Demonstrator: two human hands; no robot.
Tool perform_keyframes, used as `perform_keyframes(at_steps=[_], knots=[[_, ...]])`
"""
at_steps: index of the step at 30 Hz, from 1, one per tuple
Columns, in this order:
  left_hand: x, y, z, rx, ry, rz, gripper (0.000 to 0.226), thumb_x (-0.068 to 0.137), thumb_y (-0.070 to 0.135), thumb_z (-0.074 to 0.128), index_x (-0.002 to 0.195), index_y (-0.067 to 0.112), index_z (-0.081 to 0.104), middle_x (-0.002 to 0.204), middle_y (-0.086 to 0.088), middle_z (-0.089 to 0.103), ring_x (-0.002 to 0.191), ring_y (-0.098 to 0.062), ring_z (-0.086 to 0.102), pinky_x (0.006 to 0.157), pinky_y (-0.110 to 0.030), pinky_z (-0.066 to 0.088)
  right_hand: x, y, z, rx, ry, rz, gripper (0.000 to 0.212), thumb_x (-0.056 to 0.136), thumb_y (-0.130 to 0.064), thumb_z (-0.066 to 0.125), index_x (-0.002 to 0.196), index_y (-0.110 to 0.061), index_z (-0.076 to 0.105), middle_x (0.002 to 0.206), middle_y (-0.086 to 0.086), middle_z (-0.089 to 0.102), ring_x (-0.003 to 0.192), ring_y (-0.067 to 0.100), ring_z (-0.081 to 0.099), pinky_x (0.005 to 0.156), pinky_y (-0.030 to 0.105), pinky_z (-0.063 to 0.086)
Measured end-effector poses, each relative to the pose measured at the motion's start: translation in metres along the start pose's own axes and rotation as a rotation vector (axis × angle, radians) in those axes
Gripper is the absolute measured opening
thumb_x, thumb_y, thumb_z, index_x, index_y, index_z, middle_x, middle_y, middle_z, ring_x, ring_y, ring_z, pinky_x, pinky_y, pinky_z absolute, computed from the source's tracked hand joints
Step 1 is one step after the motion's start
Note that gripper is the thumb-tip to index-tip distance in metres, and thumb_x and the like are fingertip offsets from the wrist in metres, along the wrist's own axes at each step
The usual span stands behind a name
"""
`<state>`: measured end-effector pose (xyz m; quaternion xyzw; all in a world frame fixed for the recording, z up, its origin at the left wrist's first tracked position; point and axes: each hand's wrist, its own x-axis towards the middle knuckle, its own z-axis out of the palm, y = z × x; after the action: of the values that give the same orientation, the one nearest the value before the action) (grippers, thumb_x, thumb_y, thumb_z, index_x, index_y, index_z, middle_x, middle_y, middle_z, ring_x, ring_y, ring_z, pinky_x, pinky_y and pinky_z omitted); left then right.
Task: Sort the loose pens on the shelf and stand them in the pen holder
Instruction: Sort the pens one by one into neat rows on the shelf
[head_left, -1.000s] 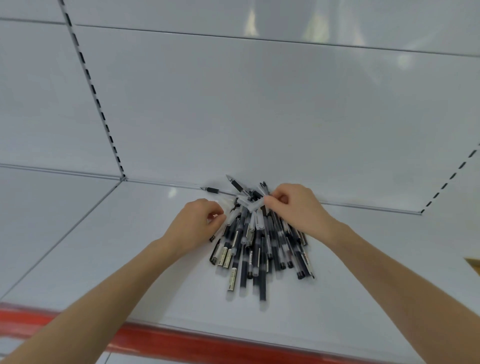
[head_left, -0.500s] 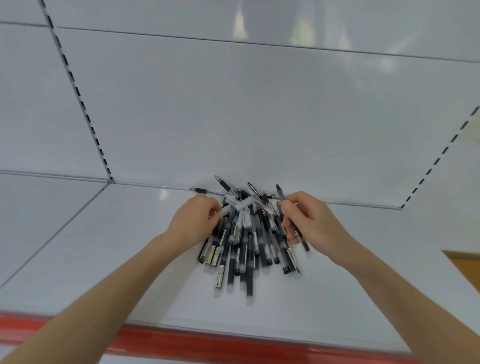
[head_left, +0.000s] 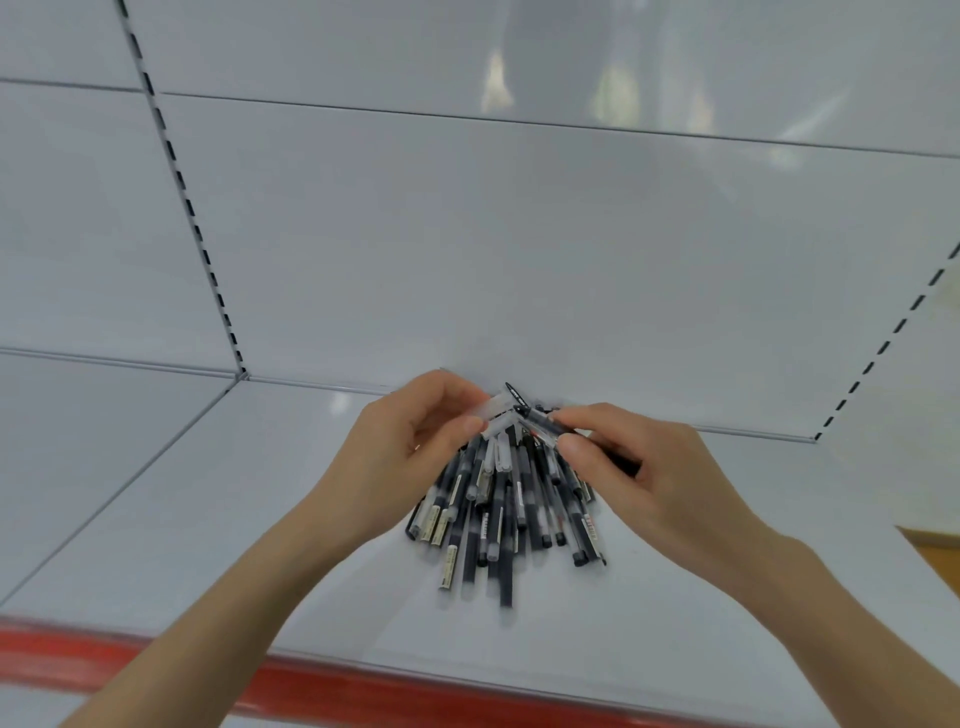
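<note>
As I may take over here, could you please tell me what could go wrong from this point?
The left hand pinches a frosted pen and the right hand a black-tipped pen atop the crossed pen pile; lifting either may drag neighbours loose.
Loosened pens could roll off the shelf past its red front edge.

Glossy white shelf (head_left: 260, 519), frosted and black plastic pens (head_left: 498, 499), glossy red edge strip (head_left: 363, 691).

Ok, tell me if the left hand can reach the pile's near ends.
Probably yes: the pile lies uncovered right beside the left hand, though its fingers are busy pinching a pale pen.
</note>
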<state>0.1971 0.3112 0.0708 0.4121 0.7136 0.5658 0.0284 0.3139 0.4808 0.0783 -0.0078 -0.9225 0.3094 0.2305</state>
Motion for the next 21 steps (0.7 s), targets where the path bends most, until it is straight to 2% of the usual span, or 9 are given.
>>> perform_keyframes(at_steps=[2,6,10,12,14,16,18,21], knots=[[-0.001,0.0,-0.002,0.024,0.004,0.02,0.022,0.087,0.01,0.059,0.085,0.032,0.059,0.09,0.014,0.068,0.085,-0.001,0.064,0.077,-0.009,0.047,-0.002,0.0,-0.001,-0.025,0.018,-0.011,0.014,0.086,-0.035,0.049,0.097,-0.039,0.057,0.072,-0.014,0.059,0.057,0.005,0.049,0.055,0.012,0.036],[-0.001,0.001,-0.004,0.042,0.028,0.018,0.024,0.088,0.009,0.058,0.085,0.033,0.059,0.092,0.016,0.066,0.086,-0.002,0.064,0.079,-0.014,0.049,-0.004,0.0,-0.004,-0.018,0.077,0.012,0.008,0.088,-0.033,0.055,0.091,-0.039,0.059,0.07,-0.006,0.06,0.056,0.009,0.048,0.054,0.017,0.036],[-0.002,0.004,-0.001,0.059,0.013,0.017,0.028,0.087,0.006,0.058,0.084,0.033,0.059,0.087,0.025,0.066,0.084,0.002,0.063,0.076,-0.008,0.046,-0.005,-0.003,-0.004,-0.045,0.007,-0.001,0.015,0.086,-0.037,0.048,0.098,-0.04,0.057,0.071,-0.014,0.059,0.058,0.007,0.05,0.055,0.014,0.037],[-0.003,0.004,-0.002,0.042,0.005,0.016,0.029,0.086,0.004,0.059,0.083,0.033,0.06,0.088,0.019,0.068,0.083,0.001,0.063,0.076,-0.008,0.046,-0.006,-0.003,-0.006,-0.038,-0.004,0.016,0.013,0.087,-0.036,0.05,0.096,-0.037,0.059,0.068,-0.013,0.058,0.054,0.006,0.048,0.053,0.013,0.035],[-0.002,0.005,-0.002,-0.014,0.003,0.008,0.023,0.085,0.006,0.062,0.084,0.029,0.064,0.089,0.004,0.069,0.082,-0.002,0.062,0.075,-0.01,0.047,-0.007,-0.003,-0.007,-0.023,-0.036,0.049,0.008,0.089,-0.033,0.056,0.09,-0.035,0.063,0.066,-0.01,0.058,0.051,0.006,0.046,0.052,0.014,0.035],[-0.002,0.007,-0.002,-0.064,-0.025,0.016,0.013,0.081,0.018,0.066,0.083,0.03,0.067,0.09,-0.003,0.067,0.081,-0.004,0.062,0.075,-0.011,0.048,-0.008,-0.004,-0.008,0.025,-0.096,0.077,0.013,0.088,-0.029,0.055,0.085,-0.039,0.062,0.067,-0.006,0.06,0.049,0.007,0.045,0.052,0.014,0.035],[-0.002,0.008,0.001,-0.061,-0.059,0.032,0.01,0.075,0.029,0.065,0.08,0.037,0.07,0.088,-0.005,0.066,0.08,-0.007,0.062,0.074,-0.013,0.049,-0.01,-0.008,-0.007,0.096,-0.143,0.109,0.015,0.089,-0.027,0.055,0.084,-0.04,0.061,0.068,0.0,0.06,0.048,0.006,0.044,0.051,0.016,0.037],[-0.001,0.011,0.006,-0.194,-0.002,-0.024,0.016,0.078,0.015,0.071,0.087,0.029,0.069,0.082,-0.001,0.069,0.077,-0.01,0.064,0.073,-0.019,0.052,-0.01,-0.012,-0.004,0.2,-0.136,0.165,0.013,0.089,-0.023,0.055,0.084,-0.032,0.063,0.064,0.0,0.061,0.044,0.005,0.044,0.049,0.02,0.039]])
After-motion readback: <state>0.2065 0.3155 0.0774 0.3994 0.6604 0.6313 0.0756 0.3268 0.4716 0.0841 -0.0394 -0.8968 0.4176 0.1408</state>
